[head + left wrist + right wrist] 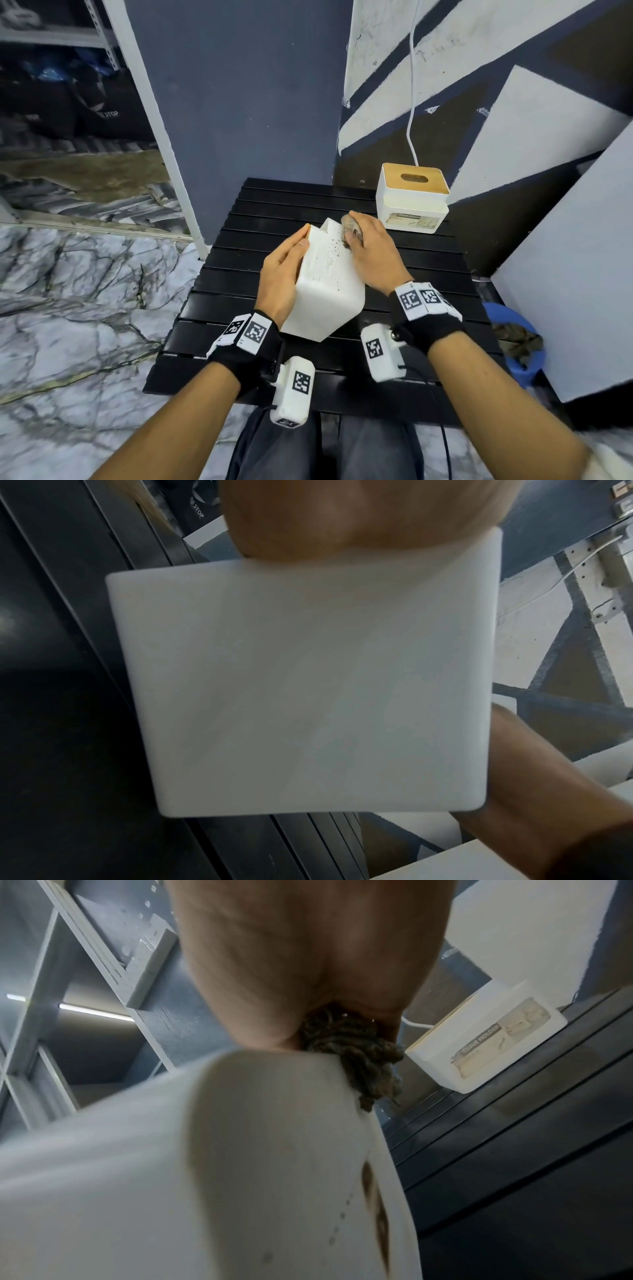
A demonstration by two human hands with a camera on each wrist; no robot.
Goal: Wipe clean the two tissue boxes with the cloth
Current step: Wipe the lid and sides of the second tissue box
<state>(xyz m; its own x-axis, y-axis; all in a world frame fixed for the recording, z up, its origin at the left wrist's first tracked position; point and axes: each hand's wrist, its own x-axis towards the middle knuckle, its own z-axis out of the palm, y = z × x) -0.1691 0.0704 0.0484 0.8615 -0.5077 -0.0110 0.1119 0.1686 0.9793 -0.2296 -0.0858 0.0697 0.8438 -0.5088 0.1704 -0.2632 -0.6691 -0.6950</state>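
Left hand (282, 274) flat-fingered against tipped white box (327, 284), right hand (371, 255) clutching cloth (349, 230) on its speckled face.

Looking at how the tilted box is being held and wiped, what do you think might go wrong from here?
The tissue box is tipped on one edge on the slatted table, steadied only by the left hand; a hard push could make it slip. The cloth in the right hand looks dirty and may smear the dark specks. The second tissue box appears untouched.

Black wrist straps (257, 346); white marker-tagged camera blocks (293, 390); dark trousers (274, 448).
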